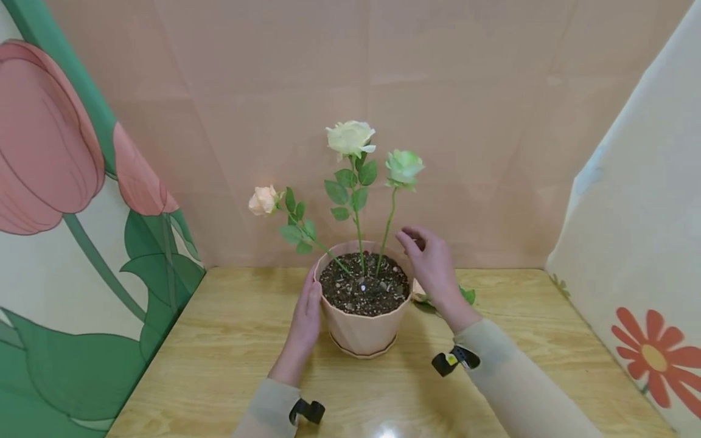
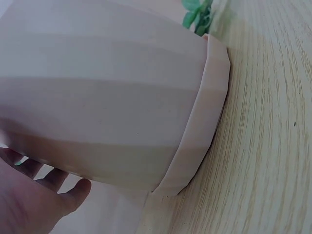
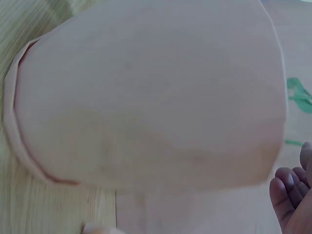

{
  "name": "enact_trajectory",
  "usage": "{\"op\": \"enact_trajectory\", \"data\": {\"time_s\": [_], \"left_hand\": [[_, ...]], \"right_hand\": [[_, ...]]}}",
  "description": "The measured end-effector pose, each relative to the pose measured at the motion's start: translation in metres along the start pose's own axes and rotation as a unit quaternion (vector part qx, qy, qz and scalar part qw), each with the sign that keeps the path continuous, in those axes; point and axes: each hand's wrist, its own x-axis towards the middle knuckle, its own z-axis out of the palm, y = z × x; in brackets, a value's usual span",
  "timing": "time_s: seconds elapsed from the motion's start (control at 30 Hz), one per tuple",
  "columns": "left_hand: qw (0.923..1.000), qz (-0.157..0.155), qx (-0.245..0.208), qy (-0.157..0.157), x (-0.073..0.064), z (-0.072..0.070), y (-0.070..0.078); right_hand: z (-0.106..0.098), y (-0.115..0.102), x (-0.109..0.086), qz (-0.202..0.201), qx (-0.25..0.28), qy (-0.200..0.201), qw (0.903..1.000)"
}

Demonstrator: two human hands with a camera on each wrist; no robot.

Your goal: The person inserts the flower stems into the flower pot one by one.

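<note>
Head view, centre: the left hand (image 1: 308,307) rests its extended fingers against the left side of the pink pot (image 1: 361,331). At the pot's upper right, the right hand (image 1: 432,258) holds nothing, fingers loosely bent, near the green rose (image 1: 404,166). White (image 1: 350,139) and peach roses (image 1: 264,201) also rise from the soil (image 1: 361,298). Leaves (image 1: 468,295) lie right on the wooden table (image 1: 219,359).

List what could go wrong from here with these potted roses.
The peach rose leans well out over the rim of the flowerpot, so it might sag or work loose from the soil.

The right hand is close to the green rose and could knock its stem askew.

The partly hidden flower on the table lies near that wrist and might get brushed aside.
</note>
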Motion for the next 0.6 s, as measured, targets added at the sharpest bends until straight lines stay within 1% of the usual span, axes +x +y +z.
{"op": "enact_trajectory", "data": {"time_s": [0.1,0.23,0.33,0.43,0.53,0.6], "left_hand": [[1.0000,-0.001,0.000,0.000,0.000,0.001,0.000],[1.0000,0.007,0.000,-0.002,0.001,0.002,0.000],[0.9999,0.010,0.001,-0.001,0.001,0.002,-0.001],[0.9999,0.009,0.005,0.000,0.001,0.001,0.000],[0.9999,0.010,0.007,0.000,0.000,0.001,0.000],[0.9999,0.010,0.008,-0.001,0.000,0.001,0.000]], "right_hand": [[-0.013,0.011,-0.004,0.002,-0.012,0.006,0.9999],[-0.033,0.027,-0.012,-0.011,-0.049,0.027,0.9984],[-0.049,0.038,-0.022,-0.012,-0.090,0.033,0.9954],[-0.063,0.049,-0.031,0.001,-0.115,0.023,0.9931],[-0.075,0.059,-0.038,0.015,-0.124,0.009,0.9922],[-0.082,0.064,-0.043,0.018,-0.130,0.003,0.9914]]}}
